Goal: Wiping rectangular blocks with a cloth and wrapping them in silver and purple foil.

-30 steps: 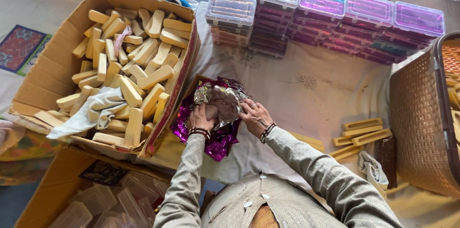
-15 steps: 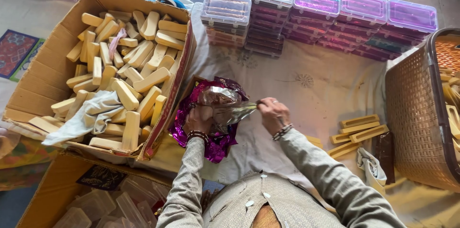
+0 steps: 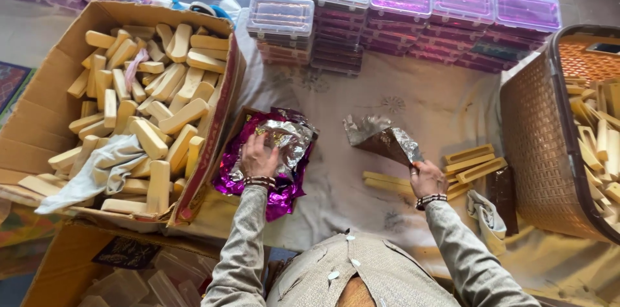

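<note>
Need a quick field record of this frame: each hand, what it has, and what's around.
left hand: pressed on the foil stack, silver over purple sheets
right hand: holds one foil sheet by a corner, lifted over the cloth
loose bars: pale yellow, on the cloth beside the right hand
cardboard box: left, heaped with the same bars
woven basket: right, holds bars
lidded plastic boxes: stacked at the far edge

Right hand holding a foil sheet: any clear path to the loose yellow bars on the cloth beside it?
Probably yes. The yellow bars lie in the open on the cloth next to the right hand, nothing between them. But that hand grips a foil sheet, so it isn't free to grasp.
</note>
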